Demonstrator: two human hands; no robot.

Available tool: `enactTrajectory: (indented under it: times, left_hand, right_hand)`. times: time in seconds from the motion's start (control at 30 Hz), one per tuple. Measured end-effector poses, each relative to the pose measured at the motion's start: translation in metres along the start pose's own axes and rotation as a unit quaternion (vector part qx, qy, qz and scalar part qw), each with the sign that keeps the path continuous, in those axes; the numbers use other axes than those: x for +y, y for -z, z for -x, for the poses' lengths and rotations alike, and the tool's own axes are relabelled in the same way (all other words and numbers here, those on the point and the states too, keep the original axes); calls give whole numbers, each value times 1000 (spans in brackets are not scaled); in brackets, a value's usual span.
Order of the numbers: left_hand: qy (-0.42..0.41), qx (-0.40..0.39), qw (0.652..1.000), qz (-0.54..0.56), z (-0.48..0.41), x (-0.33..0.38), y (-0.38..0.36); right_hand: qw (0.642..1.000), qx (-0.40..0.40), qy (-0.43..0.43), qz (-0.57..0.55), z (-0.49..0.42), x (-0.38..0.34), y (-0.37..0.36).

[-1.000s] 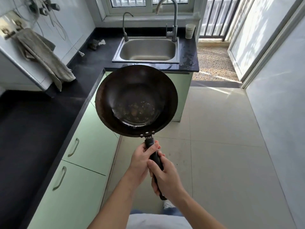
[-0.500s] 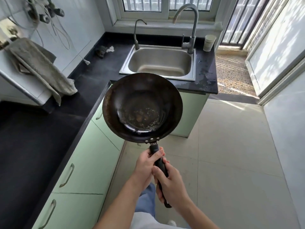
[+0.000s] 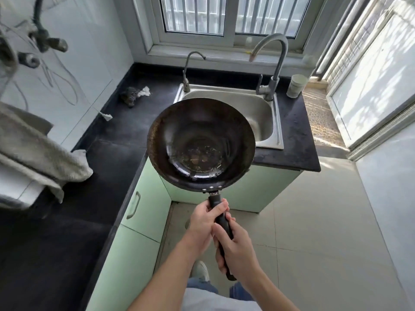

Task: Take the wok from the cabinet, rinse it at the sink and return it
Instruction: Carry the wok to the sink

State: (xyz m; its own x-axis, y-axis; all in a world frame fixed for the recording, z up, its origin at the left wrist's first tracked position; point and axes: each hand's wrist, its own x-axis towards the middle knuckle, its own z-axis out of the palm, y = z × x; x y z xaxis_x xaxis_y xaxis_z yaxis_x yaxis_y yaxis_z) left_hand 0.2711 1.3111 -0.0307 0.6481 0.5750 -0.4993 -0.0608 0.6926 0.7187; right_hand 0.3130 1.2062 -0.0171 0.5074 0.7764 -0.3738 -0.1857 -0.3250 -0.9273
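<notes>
I hold a dark round wok [image 3: 199,142] level in front of me by its long black handle [image 3: 222,223]. My left hand [image 3: 202,223] grips the handle nearer the bowl, and my right hand [image 3: 238,250] grips it lower down. Some dried residue shows in the bottom of the wok. Its far rim overlaps the near left corner of the steel sink [image 3: 260,115], which is set in the black counter [image 3: 125,131]. A tall curved tap [image 3: 274,63] stands at the sink's back right. Pale green cabinets [image 3: 146,212] run under the counter.
A smaller tap [image 3: 189,68] rises at the sink's back left. A white cup [image 3: 296,85] stands on the counter's far right corner. A dark scrubber [image 3: 132,96] lies left of the sink, and a grey towel [image 3: 38,149] hangs at left. Tiled floor [image 3: 314,221] lies on the right.
I have walked closer to the sink with the wok in both hands. The wok's far rim now reaches over the sink's near corner; before it was short of the counter.
</notes>
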Motion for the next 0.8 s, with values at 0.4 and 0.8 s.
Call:
enactTrajectory:
  times: [0.4, 0.8]
  left_hand:
    - [55, 9, 998, 17, -112, 49, 2]
    - [91, 54, 994, 7, -261, 102, -39]
  right_hand:
    - [999, 18, -16, 34, -118, -26, 5]
    - [998, -16, -52, 33, -270, -65, 57]
